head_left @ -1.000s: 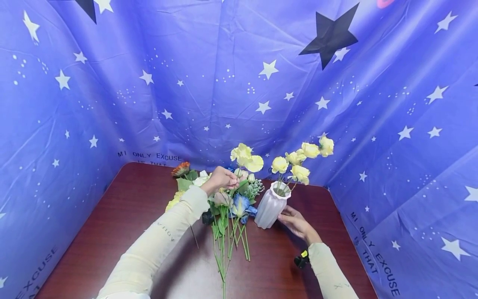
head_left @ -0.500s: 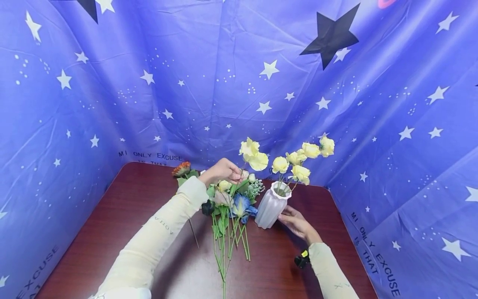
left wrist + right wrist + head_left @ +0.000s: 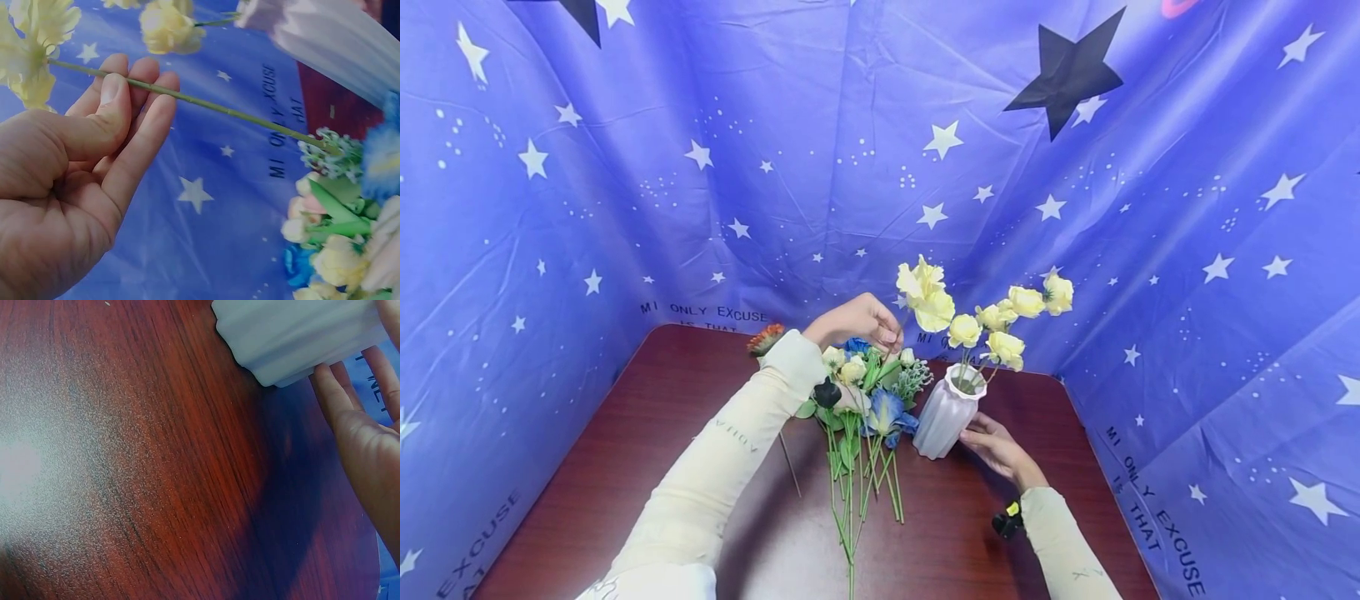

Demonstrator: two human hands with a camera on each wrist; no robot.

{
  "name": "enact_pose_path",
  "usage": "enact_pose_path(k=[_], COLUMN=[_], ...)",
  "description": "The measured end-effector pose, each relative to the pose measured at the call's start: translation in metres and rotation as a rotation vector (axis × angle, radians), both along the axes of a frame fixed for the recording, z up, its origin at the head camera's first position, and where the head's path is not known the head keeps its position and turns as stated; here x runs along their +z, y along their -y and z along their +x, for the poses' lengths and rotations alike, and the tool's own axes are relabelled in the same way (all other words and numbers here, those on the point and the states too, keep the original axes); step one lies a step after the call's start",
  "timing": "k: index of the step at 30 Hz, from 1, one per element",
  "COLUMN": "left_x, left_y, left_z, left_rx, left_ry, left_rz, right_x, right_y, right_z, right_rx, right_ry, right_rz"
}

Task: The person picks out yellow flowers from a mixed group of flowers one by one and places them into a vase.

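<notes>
We've got a yellow flower (image 3: 927,296) pinched in our left hand (image 3: 859,319) near the desk's (image 3: 955,542) far edge, bloom up and right, right hand (image 3: 997,452) loosely spread against the vase (image 3: 946,421), backdrop (image 3: 820,183) reading "ONLY EXCUSE".

1. At the left edge of the left wrist view, we lose part of the held yellow flower (image 3: 28,59); its stem's tip blurs into the pale sprig (image 3: 322,153).
2. The wall of the vase (image 3: 946,417) hides the yellow roses' (image 3: 1004,350) lower stems from us.
3. In the right wrist view, we see the vase and right hand (image 3: 369,437) cut off.
4. The left sleeve (image 3: 715,467) covers some loose flowers (image 3: 850,367).
5. One green stem (image 3: 851,542) leaves our head view's bottom edge.
</notes>
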State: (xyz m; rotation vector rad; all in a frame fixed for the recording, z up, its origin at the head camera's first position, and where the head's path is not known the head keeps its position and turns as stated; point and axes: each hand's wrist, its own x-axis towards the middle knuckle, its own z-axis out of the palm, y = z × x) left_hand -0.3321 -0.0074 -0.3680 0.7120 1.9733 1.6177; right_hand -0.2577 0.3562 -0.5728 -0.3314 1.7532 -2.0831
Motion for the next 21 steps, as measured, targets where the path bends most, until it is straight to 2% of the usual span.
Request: enact_pose_path(k=[12, 21], left_x=[0.043, 0.056], left_y=[-0.018, -0.03], left_z=[-0.003, -0.007], left_rx=[-0.051, -0.099], left_ry=[-0.054, -0.067], left_rz=[-0.017, 0.061], right_x=[0.002, 0.006], right_y=[0.0, 0.002], right_z=[0.001, 0.002], right_rx=[0.0, -0.006], right_ry=[0.015, 0.027], right_rz=[-0.004, -0.008])
